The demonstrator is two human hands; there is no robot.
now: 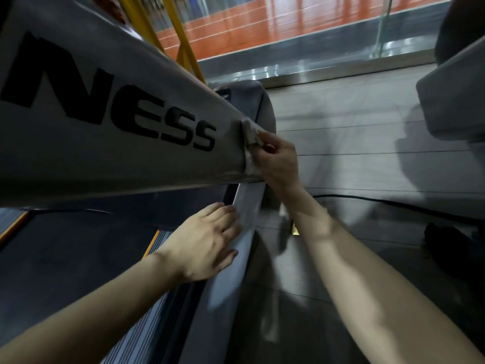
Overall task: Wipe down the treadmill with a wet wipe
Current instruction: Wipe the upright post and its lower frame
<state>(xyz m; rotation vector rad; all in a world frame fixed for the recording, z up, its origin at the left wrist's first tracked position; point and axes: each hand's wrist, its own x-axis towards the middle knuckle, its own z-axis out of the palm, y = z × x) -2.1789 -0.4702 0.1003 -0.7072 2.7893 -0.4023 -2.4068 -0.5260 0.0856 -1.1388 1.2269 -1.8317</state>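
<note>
left hand (207, 240): bottom centre, fingers straight and spread, resting flat on grey side rail (245, 203)
belt (65, 245): dark, lower left, beside that rail
right hand (278, 161): just right of centre, fingers curled, pinching wet wipe (249, 137)
wet wipe: white, crumpled, pressed against lower end of treadmill upright (118, 158), right of black "NESS" lettering
yellow frame (183, 48): top centre, orange floor (288, 22) behind

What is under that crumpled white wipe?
The crumpled white wet wipe lies against the grey slanted treadmill post with black letters, held there by the right hand. The patch of post beneath it is covered, so it cannot be seen.
</note>
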